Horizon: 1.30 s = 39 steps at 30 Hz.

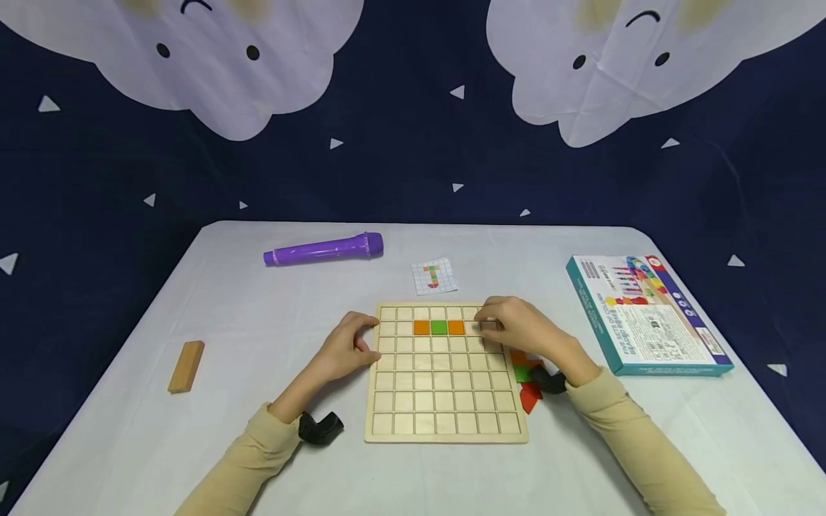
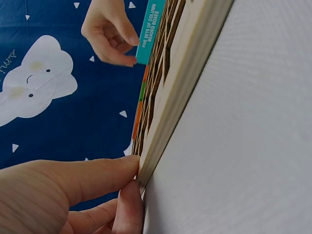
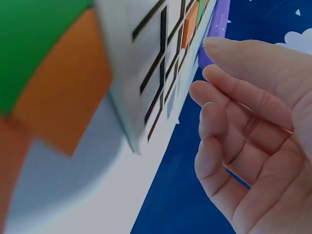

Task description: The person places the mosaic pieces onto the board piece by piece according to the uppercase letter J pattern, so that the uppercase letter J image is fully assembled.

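A square wooden grid board (image 1: 432, 401) lies on the table. In its second row sit an orange tile (image 1: 421, 327), a green tile (image 1: 439, 327) and another orange tile (image 1: 456, 327), side by side. My left hand (image 1: 342, 349) touches the board's left edge, thumb and index fingertips apart; the left wrist view shows the thumb (image 2: 107, 174) against the wooden rim. Over the upper right squares is my right hand (image 1: 519, 326), its fingers loosely bent. In the right wrist view nothing lies between those fingers (image 3: 219, 117).
Loose orange, green and red pieces (image 1: 530, 394) lie by the board's right edge, partly under the right wrist. Behind the board is a small pattern card (image 1: 434, 276), with a purple microphone-shaped stick (image 1: 323, 250) left of it. A teal-edged box (image 1: 652, 315) lies right, a wooden block (image 1: 186, 367) left.
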Each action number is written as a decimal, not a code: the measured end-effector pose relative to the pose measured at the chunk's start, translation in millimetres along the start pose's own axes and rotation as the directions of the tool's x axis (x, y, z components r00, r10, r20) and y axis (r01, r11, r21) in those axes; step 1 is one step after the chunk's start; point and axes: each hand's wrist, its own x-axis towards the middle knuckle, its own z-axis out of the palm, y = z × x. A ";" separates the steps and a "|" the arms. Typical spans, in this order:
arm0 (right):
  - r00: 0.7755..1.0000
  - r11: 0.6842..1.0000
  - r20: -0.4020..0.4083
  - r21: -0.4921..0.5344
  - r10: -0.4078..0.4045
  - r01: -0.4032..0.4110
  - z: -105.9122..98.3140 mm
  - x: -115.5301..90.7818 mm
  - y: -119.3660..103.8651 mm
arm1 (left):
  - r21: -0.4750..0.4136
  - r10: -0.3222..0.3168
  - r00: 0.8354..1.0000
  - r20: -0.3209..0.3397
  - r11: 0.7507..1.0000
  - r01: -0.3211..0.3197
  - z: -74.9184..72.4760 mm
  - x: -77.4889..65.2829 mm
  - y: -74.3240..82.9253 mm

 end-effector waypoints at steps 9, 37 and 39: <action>0.998 0.998 -0.019 -0.017 0.052 -0.052 -4.7 -24.3 8.5 | -0.001 -0.007 1.000 0.000 1.000 0.007 0.6 0.8 -0.3; 0.999 0.998 -0.011 0.042 0.050 -0.050 4.9 -69.0 27.9 | 0.009 0.000 1.000 -0.010 1.000 0.001 1.3 -0.7 -1.9; 0.999 0.998 -0.016 0.049 0.047 -0.046 5.5 -69.6 28.6 | 0.005 0.002 1.000 -0.008 1.000 -0.002 1.5 -0.1 -1.9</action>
